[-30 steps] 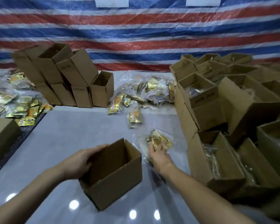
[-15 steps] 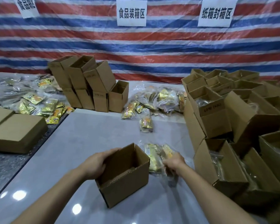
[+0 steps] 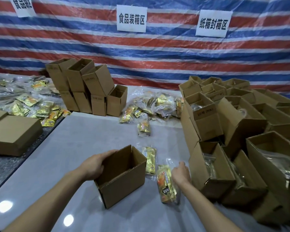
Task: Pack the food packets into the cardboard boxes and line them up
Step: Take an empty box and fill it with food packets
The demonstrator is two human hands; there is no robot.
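An open, empty cardboard box (image 3: pixel 124 183) stands on the grey table in front of me. My left hand (image 3: pixel 94 165) grips its left wall at the rim. My right hand (image 3: pixel 181 172) is closed on the top edge of a clear bag of gold and orange food packets (image 3: pixel 166 183), which hangs just right of the box and a little above the table. A second gold packet (image 3: pixel 150 160) lies flat behind the box's right corner. Another single packet (image 3: pixel 143 128) lies farther back.
A heap of food packets (image 3: pixel 157 104) lies at the back centre, and another heap (image 3: pixel 32 104) at the left. Empty boxes are stacked at the back left (image 3: pixel 85 87). Several open boxes with packets crowd the right side (image 3: pixel 213 171). A flat closed carton (image 3: pixel 13 134) sits at the left.
My right hand took hold of a packet bag lying right of the box and lifted it upright toward me. My left hand stayed on the box. The view tilted up.
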